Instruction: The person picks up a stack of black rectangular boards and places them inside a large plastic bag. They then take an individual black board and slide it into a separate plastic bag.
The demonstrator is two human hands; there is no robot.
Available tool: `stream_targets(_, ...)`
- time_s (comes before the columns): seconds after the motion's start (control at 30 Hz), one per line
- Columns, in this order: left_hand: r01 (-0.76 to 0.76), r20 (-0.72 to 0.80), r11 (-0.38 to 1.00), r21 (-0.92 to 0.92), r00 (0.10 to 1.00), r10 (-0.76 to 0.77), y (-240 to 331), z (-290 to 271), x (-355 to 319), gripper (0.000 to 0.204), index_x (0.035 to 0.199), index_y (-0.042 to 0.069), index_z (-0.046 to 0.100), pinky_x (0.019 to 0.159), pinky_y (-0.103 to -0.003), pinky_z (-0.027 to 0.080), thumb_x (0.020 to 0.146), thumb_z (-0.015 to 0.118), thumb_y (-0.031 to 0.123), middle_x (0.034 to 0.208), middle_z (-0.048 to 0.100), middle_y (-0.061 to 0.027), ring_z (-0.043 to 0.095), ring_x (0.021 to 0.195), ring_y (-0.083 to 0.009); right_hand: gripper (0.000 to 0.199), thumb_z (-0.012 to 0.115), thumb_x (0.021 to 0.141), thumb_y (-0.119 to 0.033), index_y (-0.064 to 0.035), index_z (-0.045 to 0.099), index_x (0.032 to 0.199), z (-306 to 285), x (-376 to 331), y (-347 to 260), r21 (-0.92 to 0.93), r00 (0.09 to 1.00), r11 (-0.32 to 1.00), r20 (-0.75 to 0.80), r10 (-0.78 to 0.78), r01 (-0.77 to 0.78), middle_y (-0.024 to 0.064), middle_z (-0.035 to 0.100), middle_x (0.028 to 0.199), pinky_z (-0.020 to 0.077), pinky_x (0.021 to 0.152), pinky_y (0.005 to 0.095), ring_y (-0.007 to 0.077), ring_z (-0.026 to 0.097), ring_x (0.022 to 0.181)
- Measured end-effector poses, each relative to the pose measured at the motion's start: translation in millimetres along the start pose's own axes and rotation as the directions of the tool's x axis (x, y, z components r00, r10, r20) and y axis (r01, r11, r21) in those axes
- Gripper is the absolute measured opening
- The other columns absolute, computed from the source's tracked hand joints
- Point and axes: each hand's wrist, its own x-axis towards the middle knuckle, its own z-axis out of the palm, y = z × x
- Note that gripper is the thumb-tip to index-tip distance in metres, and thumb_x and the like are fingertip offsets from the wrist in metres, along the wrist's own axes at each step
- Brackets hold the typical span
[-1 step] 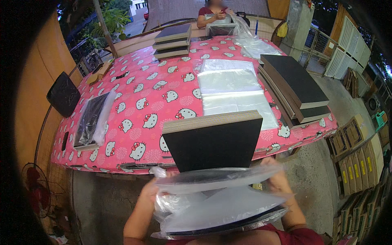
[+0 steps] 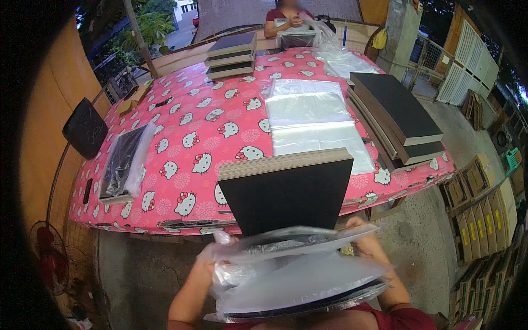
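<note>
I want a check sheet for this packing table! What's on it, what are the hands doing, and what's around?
Surface: table under a pink cartoon-cat cloth.
Job's things: black board going into a clear plastic bag.
Clutter: flat clear bags, board stacks, a bagged board.
Grippers: left hand and right hand grip the bag's mouth.
Cables: nothing seen.
Surroundings: person at the far end, fan, boxes.
</note>
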Motion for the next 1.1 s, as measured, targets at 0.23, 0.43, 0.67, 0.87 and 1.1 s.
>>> stream_targets(0.23,0.039,-0.141,0.758,0.651,0.987,0.071,-87,-53,77,0.02,0.088,0.004,0.058,0.06,-0.033,0.049,0.077,0.063,0.02,0.078,0.061,-0.0069,0.059,0.07,-0.0178,0.026,0.068,0.071,-0.008,-0.0036,0.045,0.084,-35,8,117,-0.017,0.972,0.993,-0.206,0.114,-0.12,0.0102,0.06,0.072,0.0448,0.055,0.028,0.014,0.057,0.063)
stream_targets(0.43,0.106,-0.438,0.654,0.749,0.82,0.368,-90,-58,105,0.021,0.085,0.003,0.058,0.055,-0.031,0.048,0.076,0.064,0.021,0.074,0.062,-0.0074,0.059,0.066,-0.0172,0.018,0.062,0.074,-0.004,-0.0017,0.045,0.079,-80,31,162,-0.002,0.986,0.996,-0.139,0.09,-0.091,0.0088,0.057,0.069,0.0443,0.053,0.0263,0.0143,0.056,0.059)
stream_targets(0.67,-0.575,-0.578,0.726,0.376,0.467,0.669,19,-59,-40,0.021,0.084,0.008,0.058,0.037,-0.019,0.033,0.082,0.057,0.029,0.059,0.052,0.0007,0.041,0.041,-0.0047,0.008,0.055,0.077,-0.007,-0.0004,0.052,0.073,-121,35,49,-0.548,0.837,0.789,-0.265,-0.478,0.276,0.0052,0.054,0.061,0.0378,0.046,0.0237,0.0108,0.048,0.052)
stream_targets(0.87,-0.88,-0.055,0.447,0.162,0.445,0.894,66,118,-92,0.049,0.115,0.005,0.041,0.062,-0.021,0.044,0.072,0.064,0.006,0.099,0.05,-0.0051,0.049,0.075,-0.0079,0.068,0.076,0.056,-0.015,-0.0027,0.045,0.116,100,25,-125,-0.264,0.572,0.558,0.651,-0.499,0.787,0.0108,0.057,0.1,0.0423,0.083,0.0316,0.0212,0.056,0.094)
stream_targets(1.1,-0.889,0.454,0.448,0.093,0.438,0.776,73,185,-94,0.059,0.121,-0.002,0.034,0.095,-0.033,0.032,0.071,0.064,0.002,0.129,0.036,-0.0159,0.038,0.117,-0.0235,0.027,0.065,0.071,-0.013,-0.005,0.057,0.096,181,4,-108,-0.307,0.485,0.488,0.822,-0.296,0.817,0.0132,0.061,0.084,0.0456,0.068,0.0311,0.0236,0.06,0.078)
